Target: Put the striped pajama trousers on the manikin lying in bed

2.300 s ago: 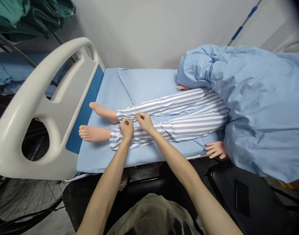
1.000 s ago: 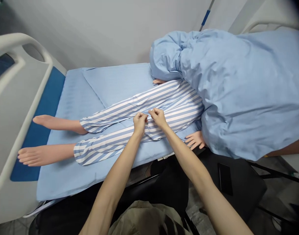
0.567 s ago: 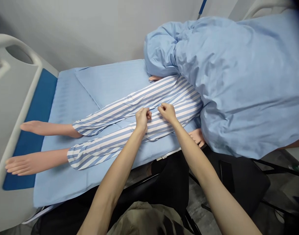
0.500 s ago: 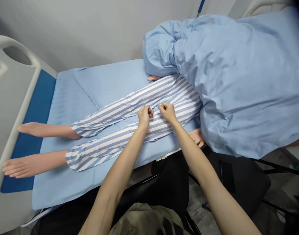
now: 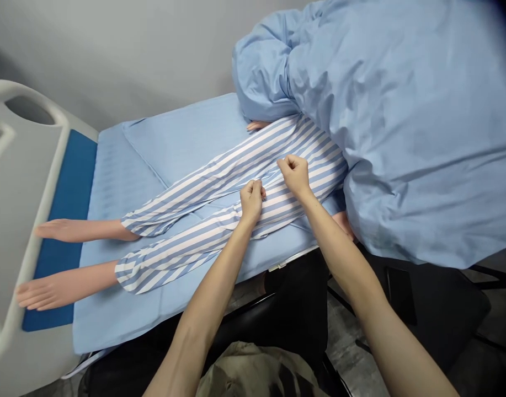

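My left hand is curled into a loose fist over the nearer thigh of the striped trousers. My right hand, also a loose fist, sits to its right and a little farther off, above the upper thighs. Nothing shows in either fist; whether they press on the cloth I cannot tell. A mannequin-like figure wears the trousers and lies on its back with bare feet to the left. The blue quilt hides its upper body; parts of its hands show at the quilt's edge.
The bed's blue sheet ends at a grey footboard on the left. A black chair with a dark phone-like slab stands below the quilt. A grey wall runs behind the bed.
My right hand has moved up and to the right. My left hand has shifted slightly right, so the fists are farther apart in depth. The view has tilted a little.
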{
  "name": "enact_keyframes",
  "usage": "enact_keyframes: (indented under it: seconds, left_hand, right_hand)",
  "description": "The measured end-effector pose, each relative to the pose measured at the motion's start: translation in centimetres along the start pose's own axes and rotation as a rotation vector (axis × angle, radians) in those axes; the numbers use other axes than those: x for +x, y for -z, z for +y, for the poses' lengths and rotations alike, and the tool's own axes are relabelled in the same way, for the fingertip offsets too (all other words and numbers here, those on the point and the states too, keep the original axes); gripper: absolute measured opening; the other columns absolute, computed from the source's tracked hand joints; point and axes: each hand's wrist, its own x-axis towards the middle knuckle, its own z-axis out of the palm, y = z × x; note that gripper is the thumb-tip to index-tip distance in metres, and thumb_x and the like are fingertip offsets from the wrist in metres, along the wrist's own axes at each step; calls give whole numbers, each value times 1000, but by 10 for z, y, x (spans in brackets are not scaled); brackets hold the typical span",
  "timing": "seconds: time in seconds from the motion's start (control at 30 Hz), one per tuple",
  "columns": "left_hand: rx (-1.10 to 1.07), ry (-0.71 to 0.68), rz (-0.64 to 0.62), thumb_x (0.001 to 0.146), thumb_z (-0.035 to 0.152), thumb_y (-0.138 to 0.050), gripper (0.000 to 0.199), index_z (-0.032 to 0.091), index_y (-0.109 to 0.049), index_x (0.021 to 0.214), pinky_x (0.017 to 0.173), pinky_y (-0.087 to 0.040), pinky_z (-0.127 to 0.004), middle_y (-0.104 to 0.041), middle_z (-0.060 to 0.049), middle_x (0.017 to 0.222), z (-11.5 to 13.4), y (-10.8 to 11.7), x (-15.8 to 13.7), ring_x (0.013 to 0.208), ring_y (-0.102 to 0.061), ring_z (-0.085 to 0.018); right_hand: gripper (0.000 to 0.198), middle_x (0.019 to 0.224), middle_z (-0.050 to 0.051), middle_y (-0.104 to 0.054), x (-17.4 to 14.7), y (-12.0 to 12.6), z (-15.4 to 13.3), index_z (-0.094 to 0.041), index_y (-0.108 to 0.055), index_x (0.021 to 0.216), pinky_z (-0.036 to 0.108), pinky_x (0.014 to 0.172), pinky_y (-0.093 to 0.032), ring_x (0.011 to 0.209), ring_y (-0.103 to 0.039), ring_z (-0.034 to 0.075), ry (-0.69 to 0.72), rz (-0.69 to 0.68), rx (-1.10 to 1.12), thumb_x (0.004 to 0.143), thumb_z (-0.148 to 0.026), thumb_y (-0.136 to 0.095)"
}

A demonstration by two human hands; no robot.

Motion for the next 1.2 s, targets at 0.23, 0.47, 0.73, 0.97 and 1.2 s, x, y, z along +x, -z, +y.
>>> enact_keyframes:
  seconds: [0.23, 0.47, 0.73, 0.97, 1.2]
  left_hand:
    - [-41, -31, -82, 87, 20, -61, 43, 18, -45, 47, 54, -33, -25, -43, 2, 48, 17, -60, 13, 50, -39, -9]
    - [133, -71, -22, 88, 19, -64, 50, 19, -32, 49, 60, -29, -28, -29, 5, 50, 2, -80, 11, 55, -30, -9]
    - [-12, 174, -358, 84, 43, -66, 43, 18, -50, 53, 55, -36, -26, -53, 0, 53, 17, -31, 1, 50, -44, -9]
    - [-45, 222, -43, 68, 39, -73, 31, 18, -53, 55, 48, -36, -23, -55, -1, 55, 49, 140, -33, 48, -46, -8]
    - [114, 277, 482, 63, 27, -73, 26, 21, -48, 61, 45, -31, -24, -49, 2, 51, 60, 270, -36, 46, -44, -11]
  right_hand:
    - [40, 56, -5, -27, 0, 8, 21, -22, -28, 58, 26, 58, -27, 58, -27, 10, -28, 91, -20, 84, -30, -57]
    - [35, 56, -5, -30, 3, 26, 13, -23, -29, 60, 26, 61, -30, 57, -30, 11, 7, 124, -341, 86, -28, -52]
    - [19, 60, -1, -41, 9, 47, 32, -21, -43, 66, 30, 65, -26, 60, -33, 14, 15, 180, -846, 83, -24, -49]
    - [16, 63, 2, -47, 2, 42, 42, -19, -53, 68, 32, 63, -17, 59, -27, 14, 42, 128, -980, 82, -25, -51]
    - [17, 62, 3, -48, 1, 43, 35, -19, -59, 70, 32, 62, -16, 59, -23, 15, -15, 91, -1076, 83, -27, -54]
